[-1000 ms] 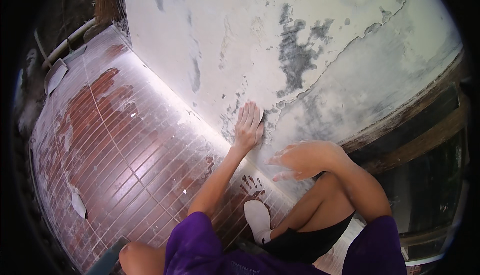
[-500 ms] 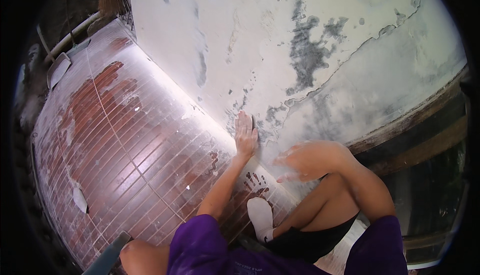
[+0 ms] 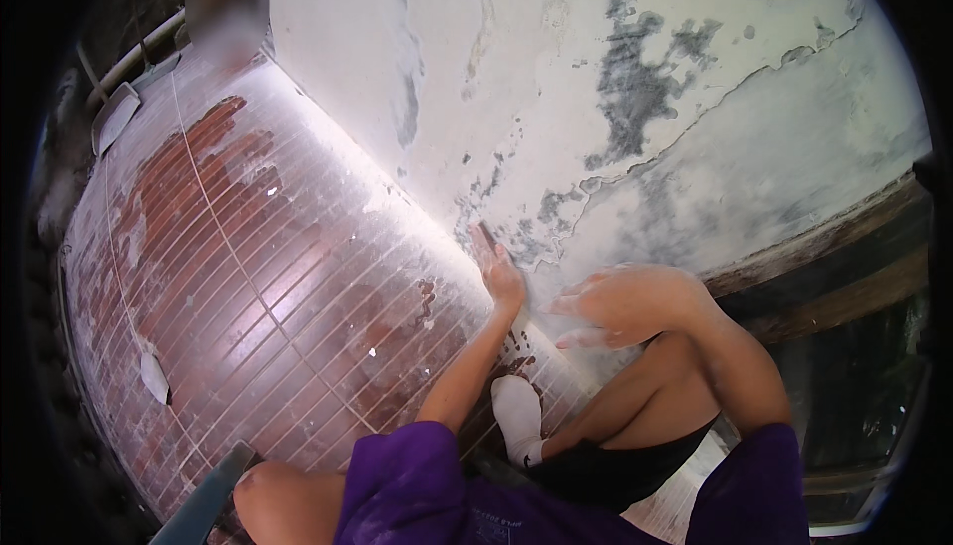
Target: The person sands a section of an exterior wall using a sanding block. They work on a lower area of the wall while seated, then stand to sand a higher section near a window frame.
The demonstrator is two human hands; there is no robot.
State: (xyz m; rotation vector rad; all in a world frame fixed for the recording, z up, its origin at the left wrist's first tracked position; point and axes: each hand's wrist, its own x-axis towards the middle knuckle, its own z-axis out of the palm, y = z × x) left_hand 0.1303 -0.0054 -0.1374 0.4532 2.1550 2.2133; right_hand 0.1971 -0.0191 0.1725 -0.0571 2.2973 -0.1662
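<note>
The patchy white wall [image 3: 536,59] has grey bare spots and a cracked edge where its coating changes. My left hand [image 3: 499,272] leans against its foot, fingers stretched out, near the seam with the floor. To the right, my right hand [image 3: 611,309] reaches toward the lower wall, its fingers extended, slightly apart and a little blurred. Nothing shows in either hand, though the sides facing the wall are hidden. Pale dust covers both hands. My white-socked foot [image 3: 517,414] rests on the floor just below them.
Pale dust coats the reddish slatted floor [image 3: 298,287]. A dustpan [image 3: 117,118] lies at the far left, below a blurred brownish shape [image 3: 228,9]. A small pale flat piece [image 3: 154,378] lies nearer, beyond a grey-blue bar [image 3: 204,497]. Wooden beams [image 3: 844,292] border the wall's right side.
The view has shifted slightly. My left hand has slid down and right along the foot of the wall, tilting more. My right hand is less blurred and stays near the same spot.
</note>
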